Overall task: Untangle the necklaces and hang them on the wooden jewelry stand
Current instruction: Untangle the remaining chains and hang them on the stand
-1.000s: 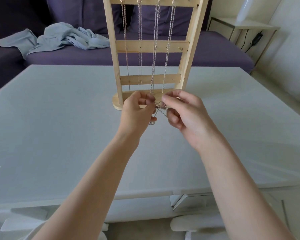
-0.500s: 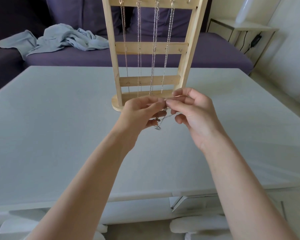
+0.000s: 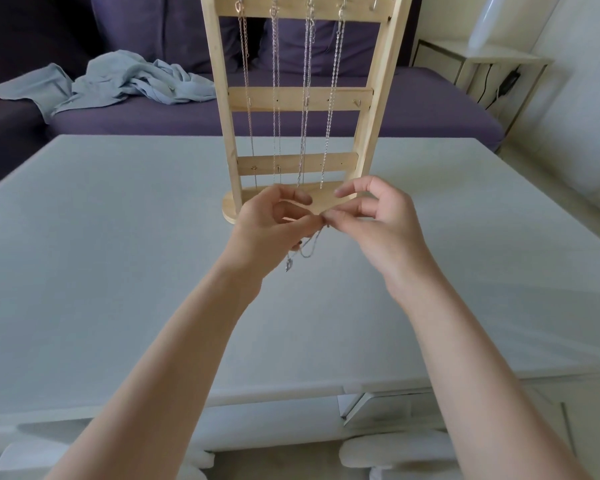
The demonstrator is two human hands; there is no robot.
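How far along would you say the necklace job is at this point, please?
Mostly done, it seems. Four chains already hang from the top hooks of the wooden stand. In hand: the left hand and right hand pinch one more necklace, its pendant dangling below. Left: finish freeing it and hang it, probably on the bare hook at the top right.

Pale grey tabletop (image 3: 118, 271) in front of me, plain surface. Behind its far edge, a purple sofa (image 3: 413, 109) with a crumpled light blue cloth (image 3: 125, 81) lying on the seat, left side. Far right: a small cream side table (image 3: 492, 64) against the wall, a dark cable (image 3: 499, 88) hanging under its top.
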